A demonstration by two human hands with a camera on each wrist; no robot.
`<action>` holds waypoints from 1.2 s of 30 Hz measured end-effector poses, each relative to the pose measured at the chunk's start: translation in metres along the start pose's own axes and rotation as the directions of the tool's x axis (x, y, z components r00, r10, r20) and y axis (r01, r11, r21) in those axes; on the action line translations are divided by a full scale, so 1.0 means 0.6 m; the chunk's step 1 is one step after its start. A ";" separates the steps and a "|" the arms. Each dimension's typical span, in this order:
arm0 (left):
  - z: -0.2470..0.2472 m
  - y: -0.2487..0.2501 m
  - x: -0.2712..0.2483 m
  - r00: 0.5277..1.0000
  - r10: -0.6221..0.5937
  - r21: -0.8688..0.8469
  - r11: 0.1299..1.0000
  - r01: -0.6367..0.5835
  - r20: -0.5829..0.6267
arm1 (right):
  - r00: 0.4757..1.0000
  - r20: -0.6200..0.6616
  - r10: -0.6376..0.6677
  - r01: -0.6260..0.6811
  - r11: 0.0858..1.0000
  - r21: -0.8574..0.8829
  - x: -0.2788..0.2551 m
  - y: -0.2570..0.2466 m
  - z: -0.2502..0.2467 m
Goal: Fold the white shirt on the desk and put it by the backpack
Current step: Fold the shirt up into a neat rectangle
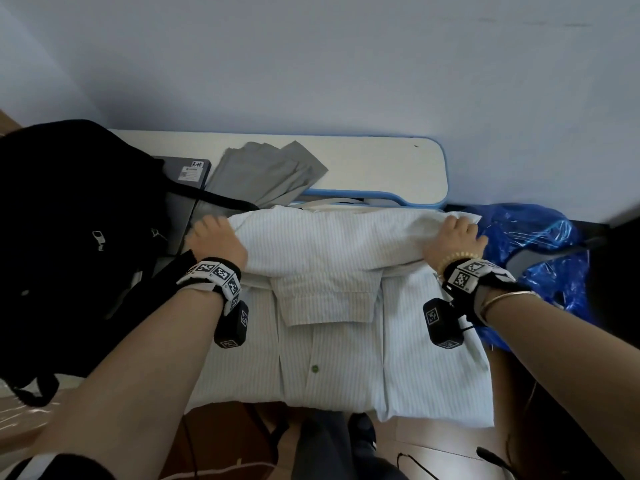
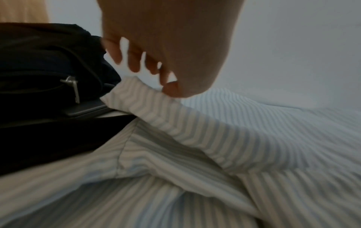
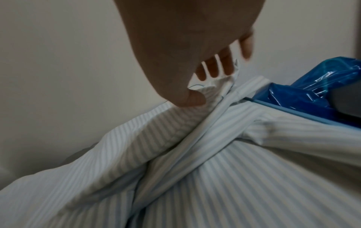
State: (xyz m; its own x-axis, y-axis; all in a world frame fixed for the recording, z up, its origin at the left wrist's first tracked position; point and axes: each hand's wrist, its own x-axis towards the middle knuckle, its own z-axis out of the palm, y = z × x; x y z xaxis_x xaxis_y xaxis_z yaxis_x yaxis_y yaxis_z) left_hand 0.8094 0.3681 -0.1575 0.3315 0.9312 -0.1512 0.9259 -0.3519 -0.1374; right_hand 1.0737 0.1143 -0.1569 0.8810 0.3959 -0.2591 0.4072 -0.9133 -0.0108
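Observation:
The white shirt [image 1: 332,271] with fine blue stripes lies on the desk [image 1: 381,164], sleeves folded in and its far part doubled toward me. My left hand [image 1: 214,237] pinches the shirt's far left corner, right beside the black backpack [image 1: 69,220]. In the left wrist view my left hand [image 2: 164,86] has its thumb on the striped shirt [image 2: 195,138], the other fingers behind the edge, and the backpack [image 2: 48,69] close by. My right hand [image 1: 453,237] grips the far right corner. In the right wrist view my right hand [image 3: 199,88] holds bunched shirt [image 3: 215,154] fabric.
Folded grey trousers [image 1: 266,174] and a grey laptop [image 1: 187,174] lie behind the shirt at the left. A blue plastic bag [image 1: 530,244] sits just off the desk's right end. The shirt's hem hangs over the near desk edge. A wall stands behind the desk.

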 end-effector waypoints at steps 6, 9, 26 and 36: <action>0.020 0.007 0.019 0.958 0.286 -0.061 0.957 -0.284 0.034 | 0.921 0.186 -0.342 0.333 0.940 0.077 0.004 -0.016 0.024; 0.012 0.003 0.031 0.943 0.259 -0.018 0.965 -0.261 0.210 | 0.940 0.262 -0.218 0.192 0.974 0.121 0.002 -0.017 0.020; -0.022 0.001 0.094 0.984 0.158 -0.118 0.979 -0.167 -0.082 | 0.976 0.199 -0.093 0.126 0.979 -0.160 0.060 -0.054 -0.014; -0.036 0.019 0.123 0.812 0.433 -0.221 0.901 -0.374 0.390 | 0.825 0.377 -0.420 0.445 0.895 0.022 0.084 -0.097 -0.019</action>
State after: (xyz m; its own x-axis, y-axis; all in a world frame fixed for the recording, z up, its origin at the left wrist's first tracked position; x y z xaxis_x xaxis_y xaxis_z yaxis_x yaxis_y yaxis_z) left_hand 0.8482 0.4352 -0.1489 0.5999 0.5673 -0.5642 0.7498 -0.6447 0.1491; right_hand 1.0970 0.1882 -0.1585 0.4654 0.6739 -0.5739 0.7513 -0.6435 -0.1464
